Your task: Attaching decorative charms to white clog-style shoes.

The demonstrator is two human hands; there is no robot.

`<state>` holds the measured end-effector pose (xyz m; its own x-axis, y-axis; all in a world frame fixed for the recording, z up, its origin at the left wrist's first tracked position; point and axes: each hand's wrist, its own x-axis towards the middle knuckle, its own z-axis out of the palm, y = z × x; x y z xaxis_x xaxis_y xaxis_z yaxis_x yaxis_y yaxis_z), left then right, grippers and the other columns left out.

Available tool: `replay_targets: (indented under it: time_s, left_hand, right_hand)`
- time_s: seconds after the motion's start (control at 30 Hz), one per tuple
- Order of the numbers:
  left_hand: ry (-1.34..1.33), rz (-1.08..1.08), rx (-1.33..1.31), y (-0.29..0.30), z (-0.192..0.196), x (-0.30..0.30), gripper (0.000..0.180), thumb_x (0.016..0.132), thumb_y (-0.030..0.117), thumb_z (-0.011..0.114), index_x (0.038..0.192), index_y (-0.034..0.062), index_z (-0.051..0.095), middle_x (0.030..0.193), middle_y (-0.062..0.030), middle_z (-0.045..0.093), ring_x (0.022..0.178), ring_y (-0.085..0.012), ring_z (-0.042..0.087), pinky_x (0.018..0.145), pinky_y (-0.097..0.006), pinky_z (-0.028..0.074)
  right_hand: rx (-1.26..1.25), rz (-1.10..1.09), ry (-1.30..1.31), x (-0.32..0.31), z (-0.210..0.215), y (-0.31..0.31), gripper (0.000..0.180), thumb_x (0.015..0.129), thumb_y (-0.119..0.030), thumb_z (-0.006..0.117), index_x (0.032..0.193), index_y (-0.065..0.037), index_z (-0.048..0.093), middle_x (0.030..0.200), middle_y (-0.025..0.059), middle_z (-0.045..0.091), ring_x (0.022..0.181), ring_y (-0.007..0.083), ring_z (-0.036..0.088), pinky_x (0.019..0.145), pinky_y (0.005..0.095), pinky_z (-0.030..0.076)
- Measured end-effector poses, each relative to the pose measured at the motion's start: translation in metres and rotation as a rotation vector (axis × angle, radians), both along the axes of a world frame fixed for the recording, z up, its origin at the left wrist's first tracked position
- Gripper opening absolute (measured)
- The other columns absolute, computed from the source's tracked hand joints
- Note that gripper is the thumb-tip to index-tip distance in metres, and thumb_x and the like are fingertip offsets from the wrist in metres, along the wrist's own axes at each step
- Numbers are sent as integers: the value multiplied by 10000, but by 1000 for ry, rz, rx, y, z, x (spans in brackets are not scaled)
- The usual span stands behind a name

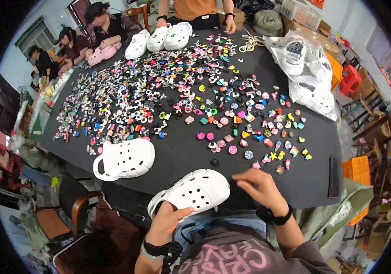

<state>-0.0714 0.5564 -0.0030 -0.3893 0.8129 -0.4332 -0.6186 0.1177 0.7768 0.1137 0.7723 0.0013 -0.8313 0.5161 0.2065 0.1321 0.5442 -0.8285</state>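
Observation:
My left hand (167, 220) grips a white foam clog (195, 191) at its heel opening, with the thumb on its side. The holes in the clog's upper face up, and its toe points right. Just past the toe is my right hand (261, 189), index finger stretched out and thumb apart from it, with nothing visible between them. Another white clog (129, 157) lies at the table's near edge to the left. Beyond the hands, small colourful shoe charms (245, 132) lie loosely scattered, and a dense heap of charms (136, 86) spreads to the left.
The black table (305, 182) bears several white clogs (159, 39) at the far side and bagged white shoes (312, 75) at right. A person (195, 11) stands opposite; co-workers sit at far left, one holding a pink clog (104, 54). A dark strip (335, 177) lies at the right edge.

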Motion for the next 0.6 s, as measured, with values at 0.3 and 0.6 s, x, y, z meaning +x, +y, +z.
replay_targets:
  time_s: [0.3, 0.6]
  left_hand:
    - [501, -124, -138, -10, 53, -32, 610, 756, -20, 663, 1305, -77, 404, 1219, -134, 556, 1115, -208, 540, 947, -333, 432]
    - [249, -233, -219, 26, 35, -64, 599, 737, -2, 672, 1283, -78, 439, 1231, -143, 560, 1137, -244, 544, 982, -363, 423]
  right_hand:
    - [-182, -168, -25, 75, -20, -7, 133, 854, -115, 632, 949, -50, 696, 754, 98, 628, 670, 230, 586, 615, 326, 460]
    - [135, -57, -28, 78, -41, -1, 159, 796, -232, 685, 890, -104, 698, 734, 45, 623, 686, 242, 600, 624, 345, 477]
